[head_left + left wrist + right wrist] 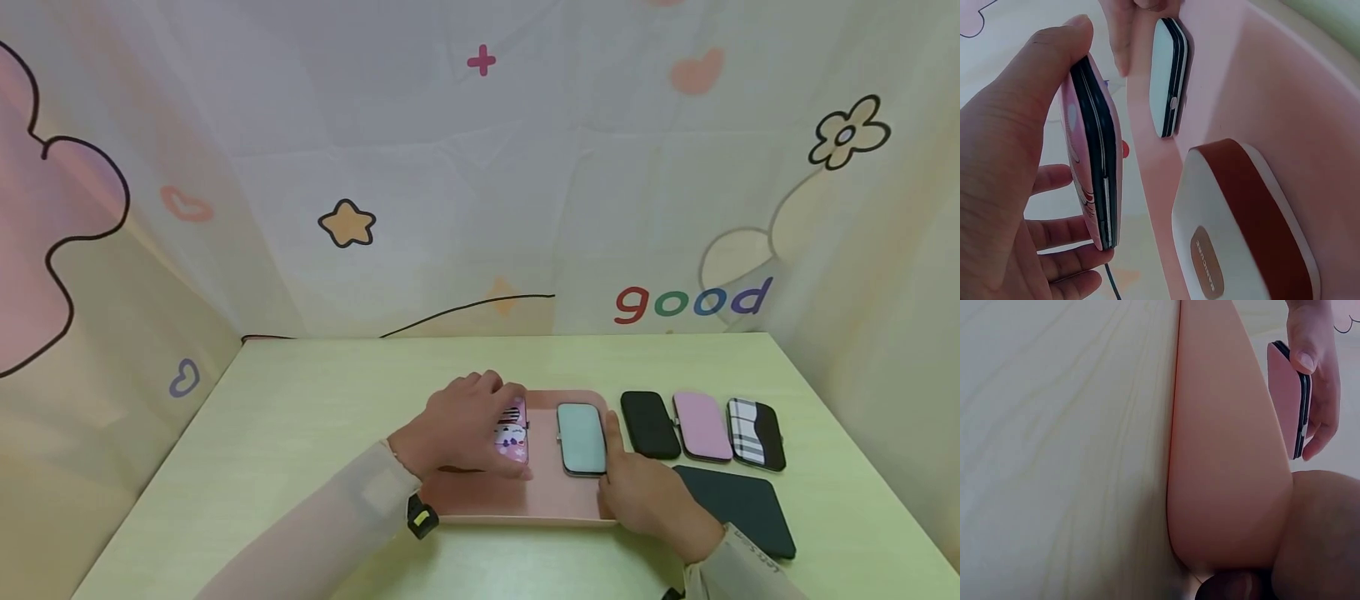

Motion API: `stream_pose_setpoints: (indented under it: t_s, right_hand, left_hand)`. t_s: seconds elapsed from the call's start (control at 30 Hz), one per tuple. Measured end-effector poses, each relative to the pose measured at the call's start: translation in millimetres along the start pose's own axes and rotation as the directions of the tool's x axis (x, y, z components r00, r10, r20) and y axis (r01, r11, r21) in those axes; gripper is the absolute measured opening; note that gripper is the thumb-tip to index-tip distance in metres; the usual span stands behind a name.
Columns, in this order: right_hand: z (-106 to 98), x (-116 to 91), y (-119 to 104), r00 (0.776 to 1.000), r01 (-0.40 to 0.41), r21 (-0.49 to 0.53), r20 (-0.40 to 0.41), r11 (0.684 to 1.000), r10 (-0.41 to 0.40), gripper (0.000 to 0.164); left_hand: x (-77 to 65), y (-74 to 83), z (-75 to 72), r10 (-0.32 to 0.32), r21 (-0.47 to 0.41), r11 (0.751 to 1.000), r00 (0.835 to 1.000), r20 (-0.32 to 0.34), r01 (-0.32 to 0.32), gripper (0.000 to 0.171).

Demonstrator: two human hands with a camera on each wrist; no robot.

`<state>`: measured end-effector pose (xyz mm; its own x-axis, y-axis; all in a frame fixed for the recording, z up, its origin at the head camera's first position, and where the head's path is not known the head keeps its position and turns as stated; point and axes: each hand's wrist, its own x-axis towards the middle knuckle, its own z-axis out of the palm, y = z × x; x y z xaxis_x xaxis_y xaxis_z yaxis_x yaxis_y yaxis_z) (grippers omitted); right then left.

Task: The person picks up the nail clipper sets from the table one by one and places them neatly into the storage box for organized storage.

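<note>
My left hand point(468, 421) grips a pink manicure case point(512, 433) with a cartoon print by its edges, thumb on one end and fingers on the other. In the left wrist view the case is raised above the pink tray point(540, 500), tilted on edge. Inside the tray lies a mint-green case point(581, 439) on the right. A white-and-brown case point(1241, 219) lettered "MANICURE" is also there, mostly hidden by my left hand in the head view. My right hand point(648, 500) holds the tray's right side, index finger along the rim.
Right of the tray stand in a row a black case point(650, 425), a plain pink case point(702, 426) and a plaid-and-black case point(755, 433). A dark flat rectangular pad point(742, 508) lies in front of them. A printed curtain point(480, 183) hangs behind the table point(300, 392).
</note>
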<state>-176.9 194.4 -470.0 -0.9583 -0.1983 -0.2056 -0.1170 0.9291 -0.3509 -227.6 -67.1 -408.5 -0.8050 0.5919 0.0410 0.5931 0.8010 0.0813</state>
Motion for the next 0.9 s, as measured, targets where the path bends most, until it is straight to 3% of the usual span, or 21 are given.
stream_pose_setpoints:
  t_s: [0.2, 0.53, 0.9]
  right_hand:
    - [-0.3, 1.3, 0.3, 1.0, -0.002, 0.001, 0.002, 1.0, 0.002, 0.085]
    - [-1.1, 0.3, -1.5, 1.0, -0.012, -0.002, 0.015, 1.0, 0.012, 0.086]
    - [0.1, 0.5, -0.5, 1.0, -0.026, 0.003, 0.015, 1.0, 0.026, 0.088]
  left_hand:
    - [7.2, 6.1, -1.4, -0.038, 0.019, 0.999, 0.999, 0.039, 0.037, 0.1]
    - [23.2, 12.6, 2.7, 0.062, 0.035, 0.997, 0.997, 0.038, -0.064, 0.097]
    - [35.7, 23.4, 4.0, 0.058, 0.114, 0.991, 0.993, 0.1, -0.07, 0.1]
